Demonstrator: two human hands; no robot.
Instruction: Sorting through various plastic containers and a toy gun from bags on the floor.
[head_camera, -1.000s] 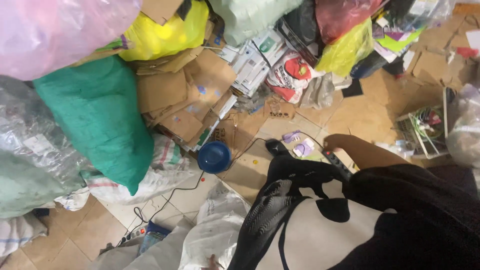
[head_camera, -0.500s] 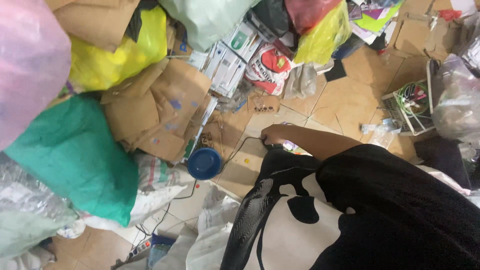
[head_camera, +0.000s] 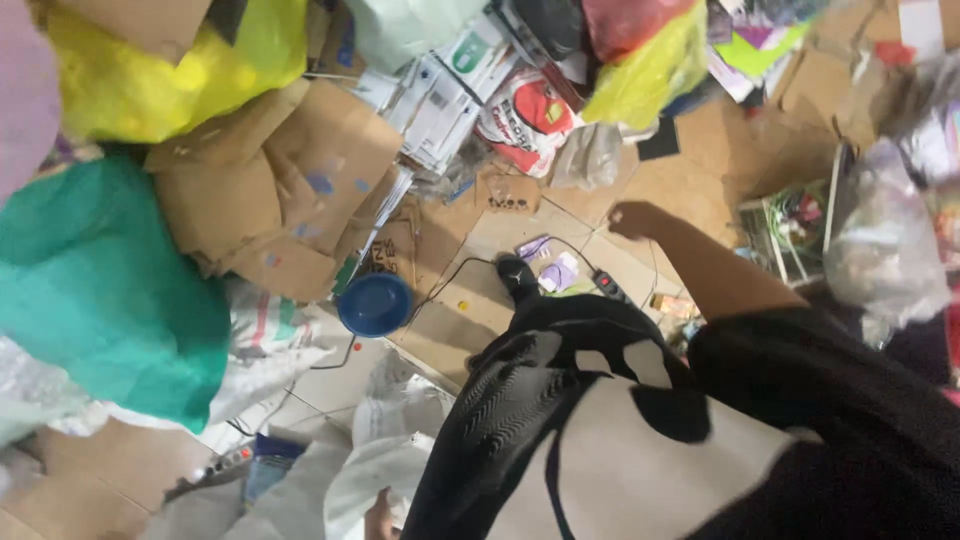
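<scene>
My right hand (head_camera: 630, 218) reaches out over flattened cardboard (head_camera: 520, 235) on the floor, fingers curled. A thin dark cord (head_camera: 655, 270) seems to run down from it toward a black power strip (head_camera: 608, 285). Purple and white scraps (head_camera: 555, 270) lie just left of the strip. Only a sliver of my left hand (head_camera: 378, 518) shows at the bottom edge, against a white sack (head_camera: 385, 470); my black and white shirt hides the rest of that arm. A round blue lid (head_camera: 374, 304) lies on the floor to the left.
Bags are piled at the left and back: green (head_camera: 105, 290), yellow (head_camera: 150, 70), another yellow (head_camera: 650, 70). Crumpled cardboard boxes (head_camera: 280, 190) and printed cartons (head_camera: 450, 90) lie between them. A clear plastic bag (head_camera: 880, 250) and a wire basket (head_camera: 790, 225) stand at the right.
My right hand has moved farther out and up over the cardboard. The view has swung, so the bags and boxes have slid toward the left and down.
</scene>
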